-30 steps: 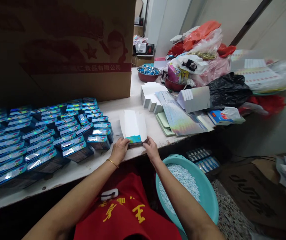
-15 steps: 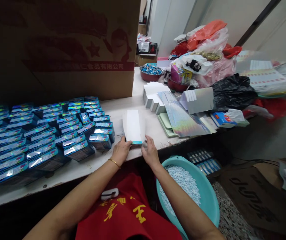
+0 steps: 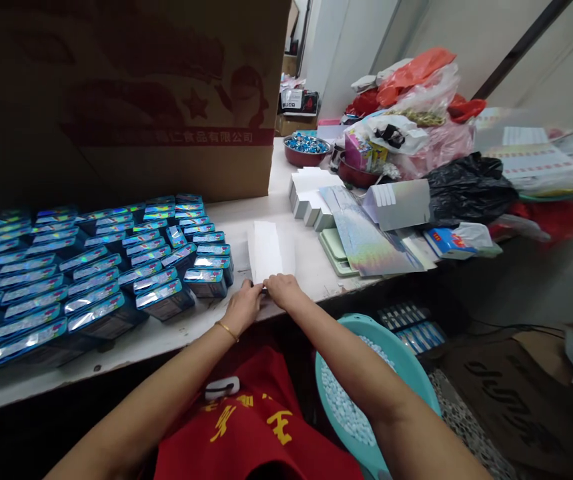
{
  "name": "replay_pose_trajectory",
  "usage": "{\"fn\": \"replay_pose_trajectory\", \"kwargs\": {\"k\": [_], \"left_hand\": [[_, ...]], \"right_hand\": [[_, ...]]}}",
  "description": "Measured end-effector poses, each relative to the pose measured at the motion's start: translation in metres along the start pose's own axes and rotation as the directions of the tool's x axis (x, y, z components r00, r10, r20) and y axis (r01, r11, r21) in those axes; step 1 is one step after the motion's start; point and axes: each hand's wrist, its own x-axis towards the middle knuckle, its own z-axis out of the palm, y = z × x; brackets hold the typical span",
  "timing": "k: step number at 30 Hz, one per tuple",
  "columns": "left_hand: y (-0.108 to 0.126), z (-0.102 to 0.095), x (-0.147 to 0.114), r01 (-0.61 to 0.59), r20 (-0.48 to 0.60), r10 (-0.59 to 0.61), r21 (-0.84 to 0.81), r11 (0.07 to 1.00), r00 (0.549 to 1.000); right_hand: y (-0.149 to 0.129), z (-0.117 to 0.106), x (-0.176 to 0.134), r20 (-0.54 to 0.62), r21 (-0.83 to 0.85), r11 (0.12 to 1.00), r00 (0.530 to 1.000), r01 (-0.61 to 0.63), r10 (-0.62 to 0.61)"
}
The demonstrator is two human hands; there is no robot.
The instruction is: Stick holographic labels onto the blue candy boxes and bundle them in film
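A white, flat-looking paper box (image 3: 266,248) lies lengthwise on the white tabletop in front of me, its near end covered by my fingers. My left hand (image 3: 244,307) is closed on the left corner of that near end, thumb toward the middle. Over the right side of the same end, my right hand (image 3: 284,291) has its fingers bent and pressed together, meeting the left thumb. Rows of filled blue boxes (image 3: 160,297) with shiny tops stand just left of my left hand.
A big brown carton (image 3: 166,160) stands behind the blue boxes. To the right lie folded white cartons (image 3: 311,193), silvery sheets (image 3: 373,233) and a green container (image 3: 336,257). Below the table edge sits a turquoise basin (image 3: 416,380) of pale blue pieces. A bowl of blue-wrapped pieces (image 3: 307,145) stands farther back.
My right hand has moved left and in, from beside the box onto its near end. The blue strip seen there before is now covered. The left hand stays at its corner.
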Motion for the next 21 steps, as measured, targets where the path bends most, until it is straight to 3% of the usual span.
{"fn": "replay_pose_trajectory", "kwargs": {"k": [5, 9, 13, 17, 21], "left_hand": [[-0.009, -0.004, -0.03, -0.172, -0.134, 0.146, -0.21, 0.962, 0.98], [-0.014, -0.017, -0.039, -0.145, -0.262, 0.031, -0.428, 0.892, 0.965], [-0.022, -0.021, -0.034, 0.02, -0.217, -0.167, -0.554, 0.833, 0.962], [-0.024, -0.016, -0.023, 0.084, -0.161, -0.21, -0.568, 0.819, 0.964], [-0.023, -0.015, -0.012, 0.127, -0.128, -0.261, -0.626, 0.769, 0.957]], "right_hand": [[-0.006, -0.008, -0.008, 0.063, 0.001, 0.998, 0.996, 0.07, -0.07], [-0.019, -0.009, -0.025, 0.082, 0.004, 0.99, 0.987, 0.142, -0.141], [-0.026, -0.004, -0.038, -0.008, 0.014, 0.983, 0.983, 0.183, -0.183], [-0.034, 0.001, -0.047, -0.044, 0.024, 0.977, 0.977, 0.21, -0.209], [-0.059, 0.013, -0.074, -0.058, 0.015, 0.936, 0.935, 0.351, -0.35]]}}
